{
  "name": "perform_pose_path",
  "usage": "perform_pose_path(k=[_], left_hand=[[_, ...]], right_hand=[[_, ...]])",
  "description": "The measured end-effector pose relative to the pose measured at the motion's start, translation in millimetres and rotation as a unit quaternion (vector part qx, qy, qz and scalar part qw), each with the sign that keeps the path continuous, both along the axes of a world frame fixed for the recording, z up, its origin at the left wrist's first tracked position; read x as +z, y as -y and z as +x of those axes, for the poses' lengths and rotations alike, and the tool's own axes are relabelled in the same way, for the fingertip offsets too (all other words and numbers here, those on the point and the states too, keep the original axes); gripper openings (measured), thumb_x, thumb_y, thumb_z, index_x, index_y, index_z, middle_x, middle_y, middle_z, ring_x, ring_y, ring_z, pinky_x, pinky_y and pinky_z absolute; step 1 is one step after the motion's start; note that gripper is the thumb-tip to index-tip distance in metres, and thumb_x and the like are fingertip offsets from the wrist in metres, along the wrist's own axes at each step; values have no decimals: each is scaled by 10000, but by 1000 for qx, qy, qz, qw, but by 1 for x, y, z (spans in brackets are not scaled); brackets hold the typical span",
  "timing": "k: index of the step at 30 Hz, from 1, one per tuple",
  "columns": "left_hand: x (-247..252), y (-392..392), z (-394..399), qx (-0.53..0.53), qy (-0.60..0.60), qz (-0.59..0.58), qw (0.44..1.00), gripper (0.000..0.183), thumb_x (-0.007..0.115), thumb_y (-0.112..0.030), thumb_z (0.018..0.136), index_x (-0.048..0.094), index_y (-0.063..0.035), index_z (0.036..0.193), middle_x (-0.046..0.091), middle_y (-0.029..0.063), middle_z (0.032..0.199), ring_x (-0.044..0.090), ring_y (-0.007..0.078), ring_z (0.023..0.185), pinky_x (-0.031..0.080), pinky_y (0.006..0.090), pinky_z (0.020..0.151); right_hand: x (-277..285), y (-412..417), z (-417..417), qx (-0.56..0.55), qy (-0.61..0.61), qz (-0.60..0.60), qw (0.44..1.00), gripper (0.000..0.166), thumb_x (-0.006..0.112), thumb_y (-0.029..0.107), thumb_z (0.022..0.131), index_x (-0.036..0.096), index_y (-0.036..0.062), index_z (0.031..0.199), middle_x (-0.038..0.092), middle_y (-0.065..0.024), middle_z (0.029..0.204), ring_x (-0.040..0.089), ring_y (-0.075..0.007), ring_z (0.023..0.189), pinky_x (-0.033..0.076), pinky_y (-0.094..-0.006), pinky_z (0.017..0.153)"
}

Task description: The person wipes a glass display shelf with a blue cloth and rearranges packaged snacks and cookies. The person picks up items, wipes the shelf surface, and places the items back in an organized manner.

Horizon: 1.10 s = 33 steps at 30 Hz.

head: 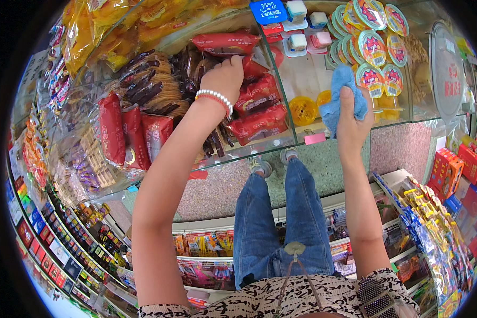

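Note:
A crumpled light-blue cloth (338, 93) is gripped in my right hand (355, 115), over the front of a glass-sided display compartment. My left hand (224, 77), with a pearl and a red bracelet at its wrist, reaches into the compartment to the left. Its fingertips touch or nearly touch a red snack packet (255, 68); whether they grip it is hidden by the hand. More red packets (258, 93) lie just right of that wrist. Clear-wrapped round biscuits (159, 85) are stacked to its left. Below my right hand's cloth, yellow jelly cups (303, 110) sit near the glass divider (280, 83).
Foil-lidded cups (371, 47) stand in stacks at the back right, beside small white-topped tubs (297, 41). A large round plastic lid (447, 71) stands at far right. Three red packets (131, 135) stand at left. Stocked shelves (206, 256) lie behind my legs.

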State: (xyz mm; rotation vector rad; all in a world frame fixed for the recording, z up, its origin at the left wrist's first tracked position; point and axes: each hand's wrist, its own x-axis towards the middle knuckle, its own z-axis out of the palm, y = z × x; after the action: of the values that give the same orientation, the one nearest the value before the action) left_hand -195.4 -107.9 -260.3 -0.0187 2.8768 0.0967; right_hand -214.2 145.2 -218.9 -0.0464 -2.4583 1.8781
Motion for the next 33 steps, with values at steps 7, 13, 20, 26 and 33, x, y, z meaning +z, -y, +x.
perform_pose_path(k=[7, 13, 20, 26, 33], left_hand=[[-21, 1, -20, -36, 11, 6, 999, 269, 493, -50, 859, 533, -6, 1121, 615, 212, 1033, 633, 325, 952, 534, 405, 789], [-1, -3, -7, -23, -71, 54, 996, 305, 559, -91, 849, 539, -45, 1150, 621, 153, 1000, 616, 325, 935, 524, 406, 767], [27, 27, -26, -62, -285, 37, 956, 309, 616, -78, 799, 568, -81, 1104, 578, 114, 1065, 586, 317, 953, 478, 398, 827], [19, 27, -28, -45, -154, -68, 985, 343, 653, -80, 772, 559, -70, 1102, 566, 129, 1106, 588, 324, 973, 481, 419, 825], [94, 17, 15, 176, -250, 316, 898, 406, 705, -151, 790, 523, -22, 1130, 614, 165, 1096, 624, 313, 955, 488, 368, 844]], right_hand=[[-4, 2, 3, 25, -25, 37, 999, 262, 705, 238, 863, 613, 2, 928, 587, -13, 749, 496, -56, 684, 446, -234, 628], [-4, 3, 3, 27, -23, 45, 998, 266, 710, 239, 858, 617, -3, 921, 594, -21, 749, 506, -64, 689, 452, -238, 635], [-4, 4, 5, 29, -30, 45, 998, 271, 703, 246, 865, 616, -1, 929, 584, -17, 755, 495, -63, 692, 442, -235, 629], [-2, 6, 5, 32, -28, 48, 998, 277, 688, 253, 879, 610, -4, 948, 570, -1, 758, 480, -64, 692, 431, -233, 636], [-2, 2, 6, -11, -15, 2, 1000, 293, 638, 259, 913, 593, -18, 999, 591, -36, 890, 516, -89, 787, 443, -247, 707]])
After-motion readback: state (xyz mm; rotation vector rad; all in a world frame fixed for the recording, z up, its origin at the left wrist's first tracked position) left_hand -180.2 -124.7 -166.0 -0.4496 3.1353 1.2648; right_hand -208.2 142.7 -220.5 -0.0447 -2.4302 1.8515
